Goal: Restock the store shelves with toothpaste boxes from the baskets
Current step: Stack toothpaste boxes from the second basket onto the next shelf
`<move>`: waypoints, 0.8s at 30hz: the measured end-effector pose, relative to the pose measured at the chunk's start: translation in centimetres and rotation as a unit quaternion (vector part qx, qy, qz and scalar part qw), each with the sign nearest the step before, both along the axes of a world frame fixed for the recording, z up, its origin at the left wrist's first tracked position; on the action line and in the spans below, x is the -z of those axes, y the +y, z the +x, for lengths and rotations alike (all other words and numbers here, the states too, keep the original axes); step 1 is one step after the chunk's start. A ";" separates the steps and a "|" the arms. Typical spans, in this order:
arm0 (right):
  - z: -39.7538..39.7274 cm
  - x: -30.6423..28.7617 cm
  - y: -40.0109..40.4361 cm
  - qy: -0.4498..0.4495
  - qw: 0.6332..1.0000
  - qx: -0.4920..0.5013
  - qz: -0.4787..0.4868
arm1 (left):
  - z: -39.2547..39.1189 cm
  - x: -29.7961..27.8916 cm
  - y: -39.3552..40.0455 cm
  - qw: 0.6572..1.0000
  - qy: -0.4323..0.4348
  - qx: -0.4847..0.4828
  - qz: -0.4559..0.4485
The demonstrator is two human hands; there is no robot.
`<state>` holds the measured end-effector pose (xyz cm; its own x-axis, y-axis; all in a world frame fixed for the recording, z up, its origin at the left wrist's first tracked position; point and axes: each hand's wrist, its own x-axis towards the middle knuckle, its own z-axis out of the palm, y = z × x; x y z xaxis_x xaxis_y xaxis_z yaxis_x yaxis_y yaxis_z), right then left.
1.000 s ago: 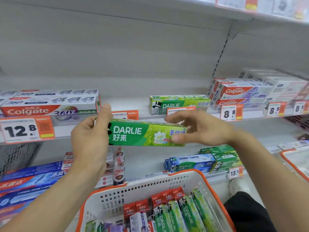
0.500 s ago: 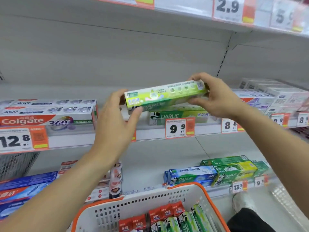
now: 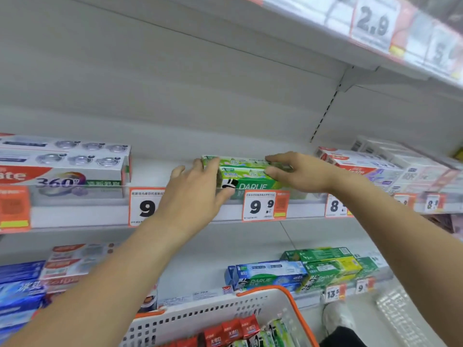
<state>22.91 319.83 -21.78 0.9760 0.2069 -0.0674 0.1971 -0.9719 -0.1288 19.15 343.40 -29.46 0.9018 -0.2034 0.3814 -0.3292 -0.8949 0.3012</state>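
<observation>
On the middle shelf [image 3: 82, 216], far left: stacked Colgate 360 boxes [image 3: 62, 166] behind a clear rail. Centre: left hand [image 3: 193, 194], fingers curled on the left end of the green toothpaste box [image 3: 240, 162]; box lying flat atop a Darlie box [image 3: 250, 185], above the 9.9 price tag [image 3: 265, 205]. Right hand [image 3: 298, 174] gripping its right end. Further right: red-and-white Colgate boxes [image 3: 363, 166]. White back panel; upper shelf overhead. Below: orange-rimmed basket [image 3: 215, 319] holding more boxes.

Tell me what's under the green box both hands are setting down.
Another green Darlie box lies under the held box. The left hand and right hand cover both boxes' ends.
</observation>
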 end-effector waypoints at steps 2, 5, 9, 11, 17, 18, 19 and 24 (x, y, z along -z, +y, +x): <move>-1.3 1.1 0.2 -0.013 1.000 -0.017 0.011 | -0.4 -0.1 -0.2 1.000 -0.010 -0.018 0.006; -2.5 3.5 0.0 -0.082 0.994 -0.067 -0.035 | -0.7 -0.5 -0.3 0.999 -0.005 -0.032 -0.020; -3.4 6.4 0.1 -0.177 0.979 -0.073 -0.067 | -1.1 -1.0 -0.8 1.000 0.007 -0.019 -0.006; -3.8 7.2 0.6 -0.207 0.974 -0.074 -0.055 | -1.3 -0.9 -1.2 1.000 0.015 -0.008 0.021; -3.8 7.6 0.5 -0.255 0.964 -0.055 -0.043 | -1.2 0.3 -2.3 0.999 0.017 -0.045 0.025; -3.8 7.8 0.3 -0.263 0.962 -0.054 -0.042 | -1.3 0.5 -2.7 0.998 0.020 -0.058 0.029; -3.8 7.9 0.2 -0.269 0.961 -0.051 -0.040 | -1.4 0.7 -3.0 0.997 0.022 -0.063 0.028; -3.9 7.9 -0.6 -0.274 0.961 -0.039 -0.020 | -1.2 1.3 -3.6 0.999 0.015 -0.030 0.007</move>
